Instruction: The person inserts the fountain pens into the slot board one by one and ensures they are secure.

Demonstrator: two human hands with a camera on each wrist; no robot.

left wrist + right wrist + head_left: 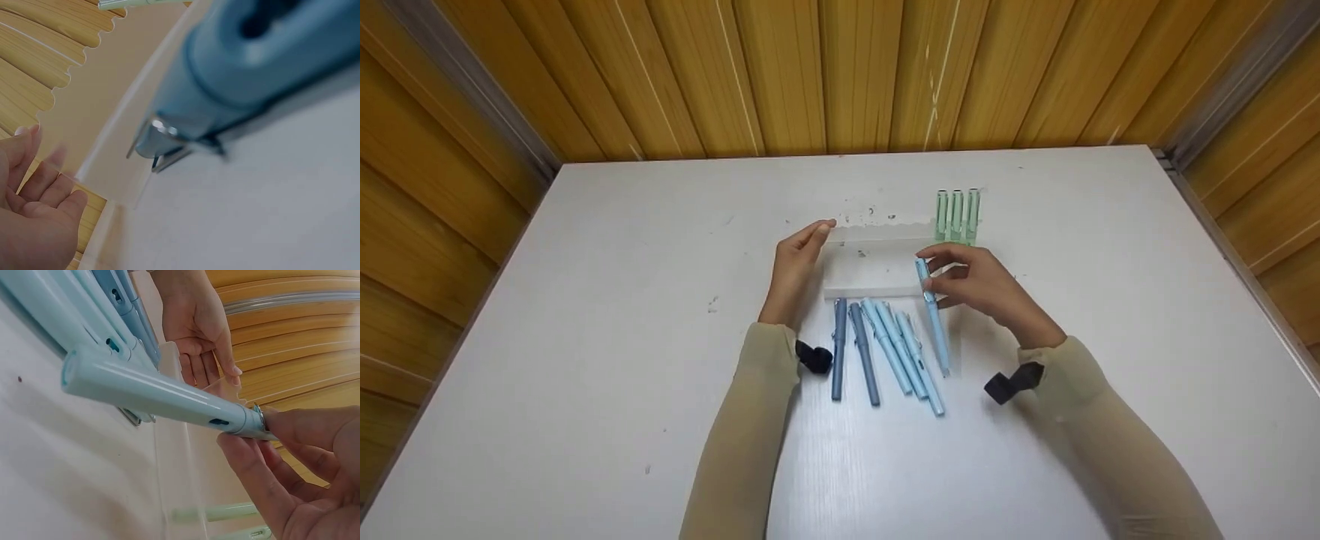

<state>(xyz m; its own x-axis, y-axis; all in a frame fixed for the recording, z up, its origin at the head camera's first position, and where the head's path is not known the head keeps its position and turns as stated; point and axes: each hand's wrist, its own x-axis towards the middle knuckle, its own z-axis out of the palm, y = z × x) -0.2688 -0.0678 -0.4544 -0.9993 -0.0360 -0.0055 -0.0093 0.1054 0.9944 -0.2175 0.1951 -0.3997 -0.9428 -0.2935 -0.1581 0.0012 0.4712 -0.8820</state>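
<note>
My right hand [971, 281] pinches a light blue pen [152, 394] near its clip end between thumb and fingers. The pen slants downward, overlapping the right front of a clear plastic pen case [877, 262] in the head view. At the case's far left corner, my left hand [799, 259] pinches the wavy-edged wall [84, 95] with thumb and fingers. Three green pens [957, 214] stand side by side at the case's right end, caps above the wavy edge. In front of the case lie two dark blue pens [863, 352] and several light blue pens [891, 349].
A white table [585, 337] carries everything, with small dark marks on its top. Yellow wood-look panels [787, 75] rise behind it and on both sides. Each wrist wears a small black camera mount [814, 358].
</note>
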